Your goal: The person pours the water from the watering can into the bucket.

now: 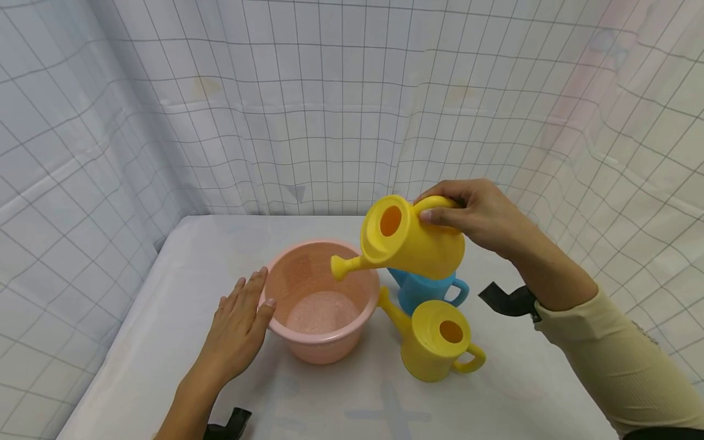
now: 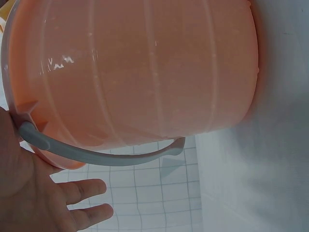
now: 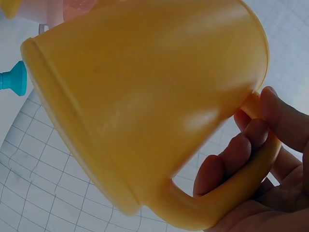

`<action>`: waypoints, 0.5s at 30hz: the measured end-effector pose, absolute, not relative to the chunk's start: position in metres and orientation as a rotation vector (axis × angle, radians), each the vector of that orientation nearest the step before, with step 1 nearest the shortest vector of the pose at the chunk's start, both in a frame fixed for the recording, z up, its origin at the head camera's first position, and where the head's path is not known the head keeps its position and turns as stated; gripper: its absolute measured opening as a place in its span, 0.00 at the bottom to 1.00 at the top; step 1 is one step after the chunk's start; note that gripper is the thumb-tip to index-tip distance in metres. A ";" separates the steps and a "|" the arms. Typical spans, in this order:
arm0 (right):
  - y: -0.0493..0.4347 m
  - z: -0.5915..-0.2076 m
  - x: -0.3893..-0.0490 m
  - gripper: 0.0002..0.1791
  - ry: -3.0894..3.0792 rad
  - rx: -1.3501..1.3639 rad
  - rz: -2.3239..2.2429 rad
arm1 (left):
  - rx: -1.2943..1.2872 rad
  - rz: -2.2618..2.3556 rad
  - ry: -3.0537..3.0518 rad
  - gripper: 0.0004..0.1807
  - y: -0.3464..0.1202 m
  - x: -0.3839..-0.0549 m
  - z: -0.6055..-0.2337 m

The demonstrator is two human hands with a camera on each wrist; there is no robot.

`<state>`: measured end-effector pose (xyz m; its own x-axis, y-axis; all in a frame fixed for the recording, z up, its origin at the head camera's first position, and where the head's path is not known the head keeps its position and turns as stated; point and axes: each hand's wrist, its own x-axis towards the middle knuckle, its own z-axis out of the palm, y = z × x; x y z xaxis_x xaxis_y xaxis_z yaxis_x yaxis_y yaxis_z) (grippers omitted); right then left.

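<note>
My right hand (image 1: 480, 214) grips the handle of a yellow watering can (image 1: 423, 250), its fingers curled through the loop in the right wrist view. The can is lifted off the table and tilted, with its spout (image 1: 346, 265) over the peach-pink bucket (image 1: 324, 351). Whether water runs from the spout cannot be seen. Against the bucket's left rim rests my left hand (image 1: 238, 327), fingers straight. In the left wrist view, the bucket's grey handle (image 2: 106, 158) hangs down its outer side beside that hand.
A second yellow watering can (image 1: 426, 357) stands right of the bucket, its spout near the rim. Behind it is a blue watering can (image 1: 420, 293), partly hidden by the lifted one. Grid-patterned curtains (image 1: 330, 110) surround the white-covered table (image 1: 209, 244).
</note>
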<state>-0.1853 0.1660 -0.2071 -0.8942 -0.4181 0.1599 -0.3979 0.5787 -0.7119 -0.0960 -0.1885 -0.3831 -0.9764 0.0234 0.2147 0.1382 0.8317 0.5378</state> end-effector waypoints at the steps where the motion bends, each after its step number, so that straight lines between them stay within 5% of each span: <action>1: 0.166 -0.207 -0.185 0.13 2.768 -0.720 -1.237 | -0.126 -0.848 -2.814 0.32 -0.189 -0.096 -0.383; 15: 0.165 -0.204 -0.184 0.13 2.775 -0.738 -1.228 | -0.149 -0.853 -2.813 0.32 -0.190 -0.096 -0.382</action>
